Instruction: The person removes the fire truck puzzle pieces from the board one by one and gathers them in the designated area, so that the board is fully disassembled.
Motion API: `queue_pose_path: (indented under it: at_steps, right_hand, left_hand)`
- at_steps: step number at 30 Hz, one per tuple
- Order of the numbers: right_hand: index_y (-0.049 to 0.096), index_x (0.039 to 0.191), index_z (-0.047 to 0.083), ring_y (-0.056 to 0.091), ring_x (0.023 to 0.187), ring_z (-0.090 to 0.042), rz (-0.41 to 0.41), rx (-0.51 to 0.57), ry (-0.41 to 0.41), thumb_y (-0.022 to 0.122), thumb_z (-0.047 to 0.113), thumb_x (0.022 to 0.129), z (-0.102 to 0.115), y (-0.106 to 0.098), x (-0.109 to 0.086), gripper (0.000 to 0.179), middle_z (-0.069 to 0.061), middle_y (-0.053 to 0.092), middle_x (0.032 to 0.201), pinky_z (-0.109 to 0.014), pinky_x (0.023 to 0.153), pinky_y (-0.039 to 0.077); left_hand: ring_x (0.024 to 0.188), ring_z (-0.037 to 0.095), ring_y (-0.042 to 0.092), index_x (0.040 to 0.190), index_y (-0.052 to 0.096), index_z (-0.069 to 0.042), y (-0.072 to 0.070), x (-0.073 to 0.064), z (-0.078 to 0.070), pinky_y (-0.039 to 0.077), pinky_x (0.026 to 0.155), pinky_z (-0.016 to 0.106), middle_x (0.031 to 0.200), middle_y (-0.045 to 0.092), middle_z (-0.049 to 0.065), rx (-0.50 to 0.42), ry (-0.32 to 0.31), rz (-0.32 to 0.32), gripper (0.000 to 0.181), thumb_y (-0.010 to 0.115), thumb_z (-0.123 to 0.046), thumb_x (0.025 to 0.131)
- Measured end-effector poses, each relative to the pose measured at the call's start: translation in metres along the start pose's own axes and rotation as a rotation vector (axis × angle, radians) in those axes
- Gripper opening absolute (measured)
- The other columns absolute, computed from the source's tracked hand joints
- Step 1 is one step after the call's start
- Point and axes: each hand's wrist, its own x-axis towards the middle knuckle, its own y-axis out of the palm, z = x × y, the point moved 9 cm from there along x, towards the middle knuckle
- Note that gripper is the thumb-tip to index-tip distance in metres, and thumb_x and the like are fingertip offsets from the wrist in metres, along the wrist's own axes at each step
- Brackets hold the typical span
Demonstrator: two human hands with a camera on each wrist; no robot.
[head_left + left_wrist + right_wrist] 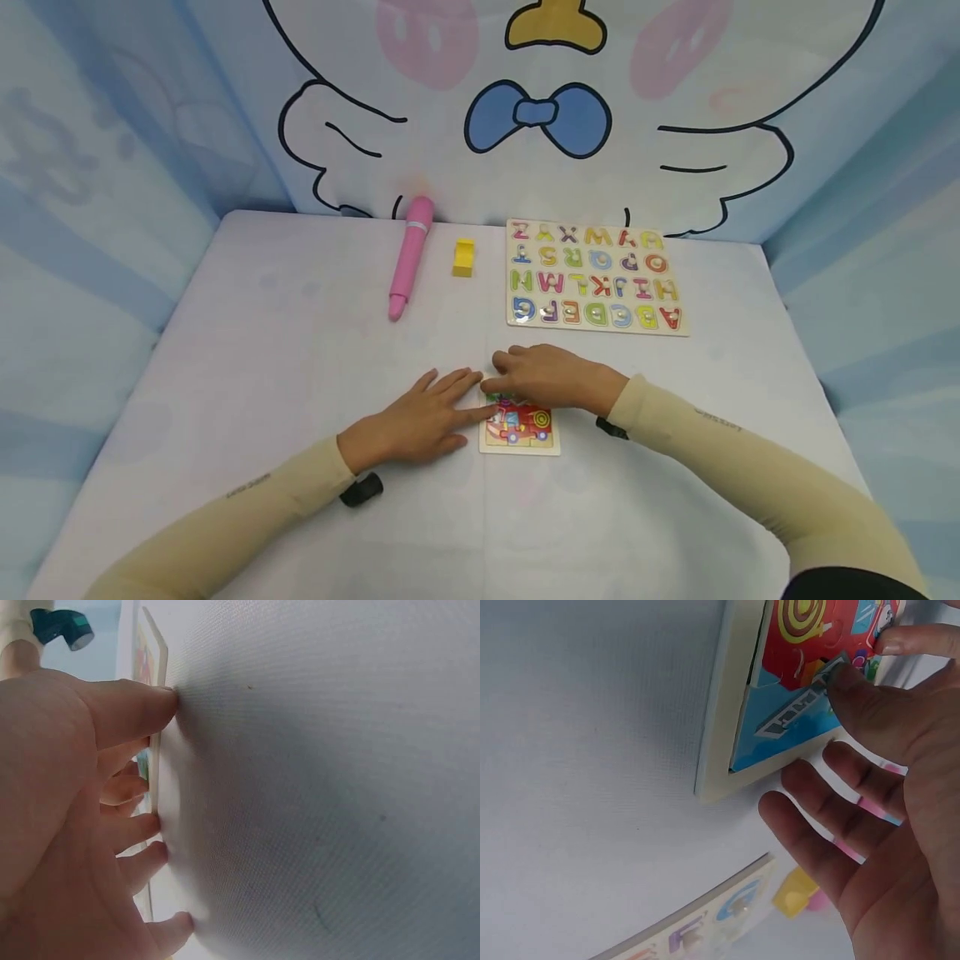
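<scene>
A small jigsaw puzzle (525, 427) of a red fire truck lies in a pale frame on the table, between the two hands. My left hand (420, 427) spreads its fingers at the puzzle's left edge, the index finger reaching onto the picture. Over the top part of the picture is my right hand (551, 377). In the right wrist view its thumb (866, 701) presses on the grey ladder, and the index finger (919, 641) touches the picture farther along. The other right fingers hang loosely beyond the frame's edge. The right hand covers the puzzle's upper part in the head view.
An alphabet board (600, 279) with colourful letters lies at the back right. Left of it stands a small yellow block (463, 258), and beside that lies a thick pink pen-shaped object (411, 260). A printed curtain (540, 179) hangs along the table's far edge.
</scene>
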Motion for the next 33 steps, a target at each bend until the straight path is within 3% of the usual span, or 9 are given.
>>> queue_pose_path:
  at_steps: [3,13,24,33]
  right_hand:
    - [0.064,0.131,0.029,0.061,0.089,-0.018,-0.014,0.014,-0.014,0.079,0.018,0.091,0.001,-0.003,0.001,0.044,-0.004,0.063,0.113,-0.029,0.073,0.056]
    - [0.067,0.131,0.027,0.064,0.094,-0.018,0.047,0.053,0.002,0.081,0.018,0.09,0.0,-0.006,0.004,0.044,-0.004,0.064,0.116,-0.031,0.078,0.058]
    - [0.067,0.13,0.03,0.064,0.089,-0.018,0.05,-0.052,-0.016,0.074,0.018,0.095,0.007,-0.011,0.015,0.037,-0.004,0.062,0.116,-0.031,0.075,0.058]
    - [0.066,0.118,0.021,0.059,0.089,-0.017,0.014,0.09,-0.021,0.076,0.013,0.093,0.011,-0.01,0.012,0.028,0.0,0.061,0.11,-0.028,0.07,0.055]
  left_hand:
    - [0.155,0.032,0.017,0.157,0.04,-0.037,-0.001,-0.001,0.002,0.02,0.118,0.065,0.168,0.022,0.012,-0.001,-0.006,-0.002,0.061,0.064,-0.037,0.101]
    - [0.156,0.03,0.015,0.158,0.038,-0.039,-0.002,-0.002,0.001,0.017,0.118,0.068,0.169,0.021,0.011,-0.01,-0.029,0.002,0.062,0.064,-0.037,0.101]
    - [0.156,0.031,0.015,0.158,0.038,-0.039,-0.001,-0.004,0.002,0.017,0.117,0.068,0.169,0.02,0.011,-0.009,-0.027,0.003,0.061,0.062,-0.037,0.102]
    - [0.156,0.03,0.013,0.157,0.039,-0.039,0.0,-0.004,0.0,0.016,0.117,0.069,0.169,0.02,0.01,-0.019,-0.032,0.018,0.06,0.062,-0.036,0.102]
